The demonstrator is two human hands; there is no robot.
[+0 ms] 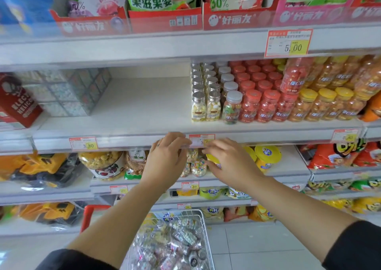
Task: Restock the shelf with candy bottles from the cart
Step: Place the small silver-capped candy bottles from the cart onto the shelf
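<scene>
Fingers [175,140]: left hand [165,160], right hand [231,163] clasp candy bottles [198,167] at shelf edge [127,143] (room above).

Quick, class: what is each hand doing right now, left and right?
Left hand: fingers curled round the candy bottles, holding them.
Right hand: gripping the same cluster from the other side.

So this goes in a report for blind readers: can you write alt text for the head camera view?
A left hand and right hand hold a cluster of small candy bottles between them, just below a half-bare shelf with rows of bottles on its right. A wire cart of more bottles stands below.
</scene>
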